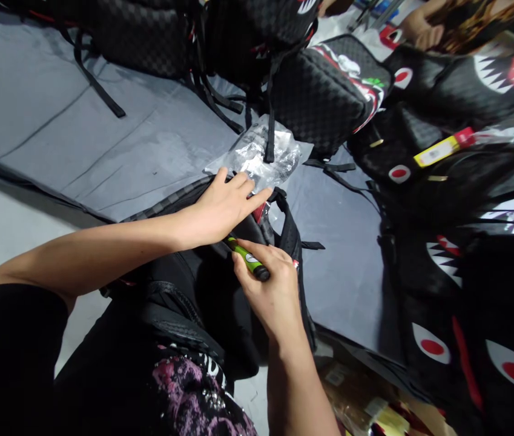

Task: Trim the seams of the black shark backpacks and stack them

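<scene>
A black backpack [214, 281] with a dark checkered edge lies at the near side of the grey-covered table, partly against my body. My left hand [220, 209] rests on its upper edge, fingers stretched out and spread. In my right hand [275, 281] is a green-and-black tool [251, 260], slim like a pen, its black end toward me. The tool's far end meets the backpack just below my left hand, where its tip is hidden. A crumpled clear plastic bag [263, 154] sits right beyond my left fingertips.
Dark checkered backpacks [143, 39] line the table's [39, 115] far side. To the right are black bags [442, 290] with shark teeth and red eyes, one bearing a yellow-and-red tag [442, 148]. Another person's hand [424, 33] shows at upper right. Below the table edge lie plastic-wrapped items [352, 393].
</scene>
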{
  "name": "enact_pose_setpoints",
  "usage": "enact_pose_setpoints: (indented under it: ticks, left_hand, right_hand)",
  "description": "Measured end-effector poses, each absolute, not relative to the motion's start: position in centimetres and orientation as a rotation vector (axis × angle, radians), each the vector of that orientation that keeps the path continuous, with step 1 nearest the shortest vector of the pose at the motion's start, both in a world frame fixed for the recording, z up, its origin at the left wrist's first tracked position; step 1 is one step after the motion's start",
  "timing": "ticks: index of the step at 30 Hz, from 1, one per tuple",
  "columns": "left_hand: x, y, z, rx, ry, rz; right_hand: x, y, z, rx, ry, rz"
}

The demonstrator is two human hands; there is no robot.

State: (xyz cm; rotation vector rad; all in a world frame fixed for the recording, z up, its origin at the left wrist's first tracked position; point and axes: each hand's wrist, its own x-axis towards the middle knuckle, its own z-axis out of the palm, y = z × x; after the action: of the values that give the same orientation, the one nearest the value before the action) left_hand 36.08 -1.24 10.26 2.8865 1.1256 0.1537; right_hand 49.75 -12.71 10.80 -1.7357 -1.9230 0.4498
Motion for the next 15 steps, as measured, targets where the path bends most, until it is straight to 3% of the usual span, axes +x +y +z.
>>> enact_pose_setpoints:
  ticks: [6,15]
  left_hand:
    - [35.7,-0.6,10.6,2.858,1.082,0.102]
    - [32.2,-0.4,13.0,2.592,1.307,-0.272]
  right_hand:
    - [50.3,-13.1,10.7,-1.728,-1.902,0.435]
    - [48.1,-12.8,9.4,-1.566,-1.851,0.425]
